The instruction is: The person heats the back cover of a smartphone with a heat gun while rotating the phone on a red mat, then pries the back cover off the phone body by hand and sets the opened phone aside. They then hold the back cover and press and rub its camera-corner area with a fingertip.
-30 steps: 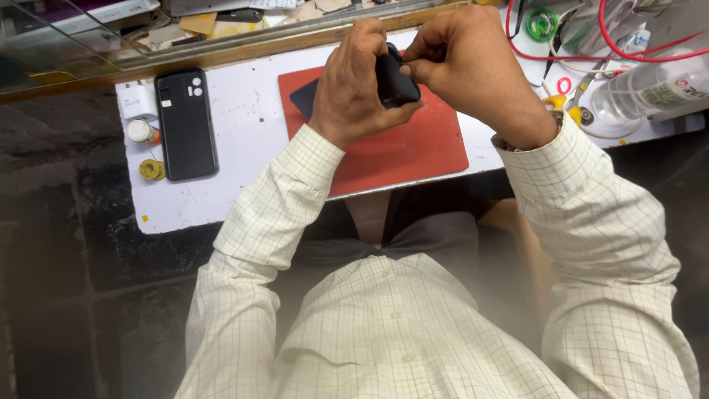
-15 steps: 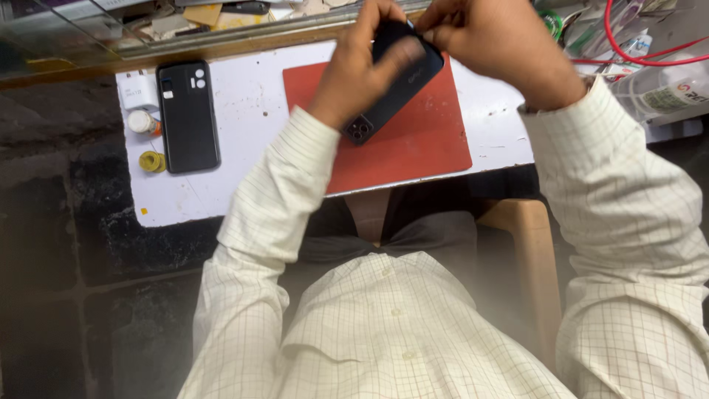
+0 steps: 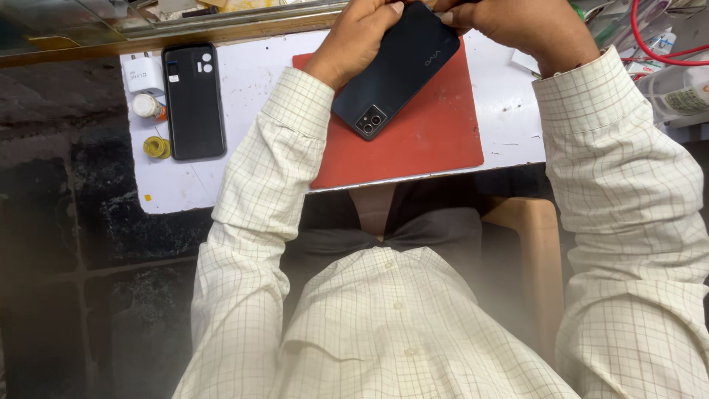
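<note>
Here the left hand (image 3: pixel 360 38) and right hand (image 3: pixel 517 26) both pinch the dark phone (image 3: pixel 396 68) by its far end, tilted above the red mat (image 3: pixel 432 140); gripped so narrowly, it could slip and strike the mat.

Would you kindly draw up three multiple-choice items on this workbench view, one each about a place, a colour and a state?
1. Where does the black phone case lie?
A. on the white board, apart from the mat
B. on the red mat
C. on the person's lap

2. What colour is the mat under the held phone?
A. green
B. red
C. blue

3. How is the dark phone held?
A. screen toward the camera
B. lying flat, untouched
C. back toward the camera, in both hands

Answers: 1 A, the case rests on the white board, clear of the mat. 2 B, the mat is plainly red. 3 C, the camera lenses show, with the left hand and right hand gripping the far end.
</note>
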{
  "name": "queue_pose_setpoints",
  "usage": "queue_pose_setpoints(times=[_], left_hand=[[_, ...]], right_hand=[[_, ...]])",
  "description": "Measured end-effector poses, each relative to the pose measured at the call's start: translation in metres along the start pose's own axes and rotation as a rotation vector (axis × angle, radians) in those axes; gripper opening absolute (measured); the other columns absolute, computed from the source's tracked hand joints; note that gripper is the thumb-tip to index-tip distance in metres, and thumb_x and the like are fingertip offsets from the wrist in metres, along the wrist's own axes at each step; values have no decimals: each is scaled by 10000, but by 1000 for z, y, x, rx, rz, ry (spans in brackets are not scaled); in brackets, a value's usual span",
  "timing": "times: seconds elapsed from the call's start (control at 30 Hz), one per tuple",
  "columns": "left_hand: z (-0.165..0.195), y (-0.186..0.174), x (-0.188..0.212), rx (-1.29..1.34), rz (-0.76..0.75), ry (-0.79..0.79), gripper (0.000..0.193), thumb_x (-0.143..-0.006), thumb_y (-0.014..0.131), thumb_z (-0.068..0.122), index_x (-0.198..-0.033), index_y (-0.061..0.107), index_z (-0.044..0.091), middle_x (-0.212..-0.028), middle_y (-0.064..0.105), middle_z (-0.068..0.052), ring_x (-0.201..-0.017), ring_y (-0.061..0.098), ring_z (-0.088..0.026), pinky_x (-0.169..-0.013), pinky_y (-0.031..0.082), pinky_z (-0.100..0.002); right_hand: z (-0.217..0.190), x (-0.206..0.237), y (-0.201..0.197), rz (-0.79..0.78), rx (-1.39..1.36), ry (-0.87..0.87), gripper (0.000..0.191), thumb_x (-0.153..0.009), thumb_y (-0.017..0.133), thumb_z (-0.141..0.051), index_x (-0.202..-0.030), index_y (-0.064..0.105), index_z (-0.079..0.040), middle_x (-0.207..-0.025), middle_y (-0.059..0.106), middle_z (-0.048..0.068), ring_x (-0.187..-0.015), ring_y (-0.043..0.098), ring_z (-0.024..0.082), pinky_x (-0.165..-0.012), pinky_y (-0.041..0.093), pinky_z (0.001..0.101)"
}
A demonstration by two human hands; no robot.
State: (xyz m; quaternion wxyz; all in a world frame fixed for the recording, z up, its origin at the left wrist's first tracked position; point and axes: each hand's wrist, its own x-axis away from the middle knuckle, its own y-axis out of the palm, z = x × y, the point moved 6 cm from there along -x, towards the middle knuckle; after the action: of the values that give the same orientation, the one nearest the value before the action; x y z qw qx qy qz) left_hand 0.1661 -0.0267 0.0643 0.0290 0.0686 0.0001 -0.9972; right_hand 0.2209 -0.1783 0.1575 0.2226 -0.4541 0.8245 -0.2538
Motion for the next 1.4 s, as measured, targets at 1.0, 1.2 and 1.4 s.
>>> queue_pose_setpoints(times=[1.0, 1.2, 1.4], left_hand=[[16, 19, 4, -280, 13, 327, 523, -870, 830, 189, -1287, 550, 44, -1181, 663, -83, -1126, 680, -238, -1015, 581, -367], [18, 43, 17, -730, 258, 457, 1096, -523, 1083, 467, -1283, 381, 107, -1217, 519, -119, -1171, 573, -338, -965, 533, -448], [33, 49, 37, -714, 357, 564, 877, -627, 1030, 271, -1184, 368, 123, -1130, 425, -92, -1033, 551, -289, -840, 506, -446]], right_hand=[[6, 1, 0, -31, 62, 56, 198, -984, 682, -24, -1171, 735, 11, -1023, 744, 137, -912, 737, 221, -819, 612, 322], [11, 4, -1, -7, 33, 61, 192, -978, 693, -14, -1165, 725, 15, -1031, 738, 117, -913, 739, 191, -817, 613, 311], [1, 21, -7, 75, 101, 47, 177, -915, 733, 31, -1091, 740, 12, -966, 744, 101, -886, 733, 167, -788, 600, 291]])
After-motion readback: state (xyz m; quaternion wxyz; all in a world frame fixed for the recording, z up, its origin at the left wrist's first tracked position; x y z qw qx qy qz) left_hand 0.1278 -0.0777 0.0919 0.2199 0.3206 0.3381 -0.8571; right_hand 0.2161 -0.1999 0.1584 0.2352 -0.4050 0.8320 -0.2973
